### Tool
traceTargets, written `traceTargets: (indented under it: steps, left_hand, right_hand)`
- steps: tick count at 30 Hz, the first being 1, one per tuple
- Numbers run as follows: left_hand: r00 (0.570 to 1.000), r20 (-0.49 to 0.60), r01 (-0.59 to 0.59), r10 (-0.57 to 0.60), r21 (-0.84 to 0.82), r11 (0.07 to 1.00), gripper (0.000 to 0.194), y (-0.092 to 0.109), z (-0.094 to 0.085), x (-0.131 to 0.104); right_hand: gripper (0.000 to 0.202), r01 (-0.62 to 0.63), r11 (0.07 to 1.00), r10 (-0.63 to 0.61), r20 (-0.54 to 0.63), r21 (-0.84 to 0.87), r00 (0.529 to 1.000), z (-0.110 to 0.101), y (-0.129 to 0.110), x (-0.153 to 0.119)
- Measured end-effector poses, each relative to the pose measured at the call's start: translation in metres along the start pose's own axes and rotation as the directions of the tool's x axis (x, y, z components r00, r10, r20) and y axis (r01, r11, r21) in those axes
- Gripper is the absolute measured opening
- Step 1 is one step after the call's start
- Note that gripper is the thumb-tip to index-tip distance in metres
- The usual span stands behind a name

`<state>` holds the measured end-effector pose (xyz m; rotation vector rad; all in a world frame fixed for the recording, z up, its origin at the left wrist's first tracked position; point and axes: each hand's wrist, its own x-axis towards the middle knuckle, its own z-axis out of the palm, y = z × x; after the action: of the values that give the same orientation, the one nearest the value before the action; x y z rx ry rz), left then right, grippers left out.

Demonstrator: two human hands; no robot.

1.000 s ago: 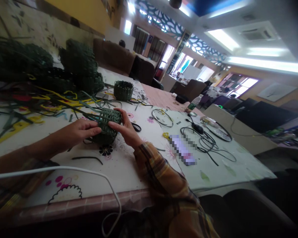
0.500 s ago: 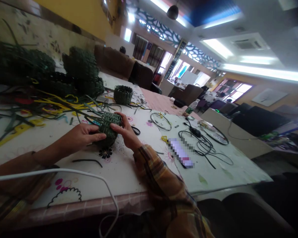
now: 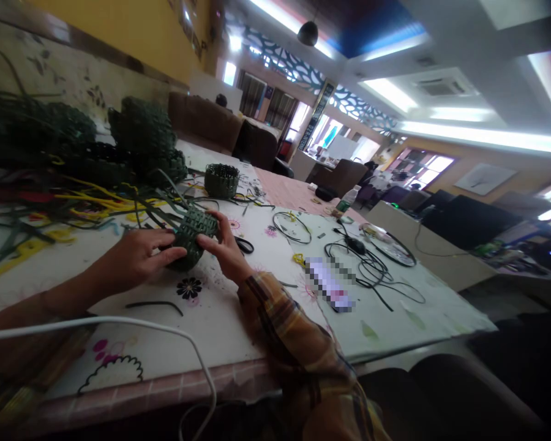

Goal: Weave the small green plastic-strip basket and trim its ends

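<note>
A small dark green woven basket is held between my two hands just over the table, with loose green strips sticking out at its upper left. My left hand grips its left side, thumb stretched along the near wall. Around the right side curls my right hand, its thumb pressed on the weave and its fingers behind, partly hidden. Black scissor handles show just past the right hand. A loose dark strip lies on the tablecloth below the basket.
Another green basket stands behind, and a heap of larger baskets sits at the back left. Yellow strips and green ones litter the left. To the right lie a phone, coiled black cable and a bottle. A white cable crosses in front.
The whole view has shifted slightly, so things appear a little further left. The basket is tilted a bit differently between my hands, both still holding it.
</note>
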<state>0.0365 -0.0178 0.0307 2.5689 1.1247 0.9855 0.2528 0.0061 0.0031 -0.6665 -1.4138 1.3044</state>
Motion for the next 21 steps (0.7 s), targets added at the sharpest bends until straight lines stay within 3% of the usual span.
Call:
traceTargets:
  steps: [4,10,14,21]
  left_hand:
    - [0.979,0.043,-0.205,0.201,0.261,0.943,0.048,-0.011,0.001,-0.002]
    - [0.972,0.012,-0.214,0.233,0.444,0.870,0.024,-0.020,-0.003,0.001]
    - [0.955,-0.083,-0.219,0.285,0.450,0.866,0.021,-0.024,-0.003,0.001]
    - [0.970,-0.062,-0.193,0.235,0.392,0.900,0.036,-0.022,0.006,0.004]
  right_hand:
    - [0.088,-0.045,0.997,0.048,0.060,-0.063,0.997,-0.007,0.004,0.005]
    - [0.067,-0.041,0.996,0.040,-0.008,-0.085,0.999,-0.026,0.019,0.013]
    - [0.062,-0.047,0.996,0.044,-0.053,-0.071,0.998,-0.035,0.025,0.016]
    - [0.057,-0.068,0.994,0.066,-0.028,-0.080,0.997,-0.034,0.023,0.015]
